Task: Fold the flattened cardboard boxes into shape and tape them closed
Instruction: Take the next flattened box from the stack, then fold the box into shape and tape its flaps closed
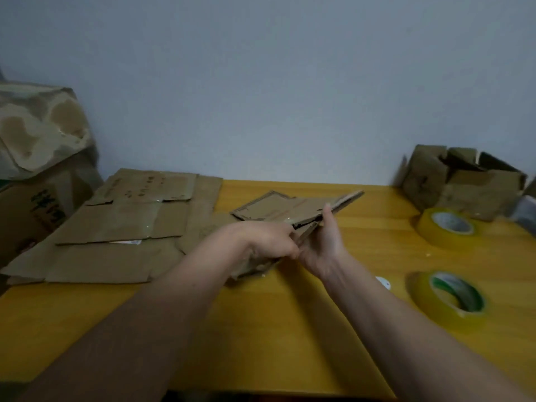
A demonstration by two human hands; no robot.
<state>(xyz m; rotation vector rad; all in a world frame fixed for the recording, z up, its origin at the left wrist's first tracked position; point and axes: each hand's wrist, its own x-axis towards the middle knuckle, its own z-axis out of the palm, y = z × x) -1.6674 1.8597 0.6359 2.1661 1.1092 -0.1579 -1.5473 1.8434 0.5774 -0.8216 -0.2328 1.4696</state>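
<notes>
Your two hands meet mid-table on one small flattened cardboard box (293,211). Your left hand (265,237) curls its fingers round the near edge of it, knuckles up. Your right hand (326,242) is palm toward the left, fingers fairly straight and pointing up, pressed along the box's right side; thumb hidden, so you can't tell if it pinches. Hands touching each other at the box's near corner. Box is lifted off the table (261,329) at its far right end, tilted, flaps partly spread; its near end sits low by the tabletop under your left wrist.

Left of it, a stack of flattened boxes (121,227) lies flat on the table, larger sheets under, a smaller one with dark print on top at the back. Far right corner: a folded box (461,181), open at top, flaps up, against the wall. Just in front of it, a yellow tape roll (448,227) lying flat. Nearer you, a second tape roll (448,295) with green core, tilted. A small white disc (383,282) sits just beside your right forearm. Far left, off the table, a big carton (37,158) with worn patches; frame blurry there.
</notes>
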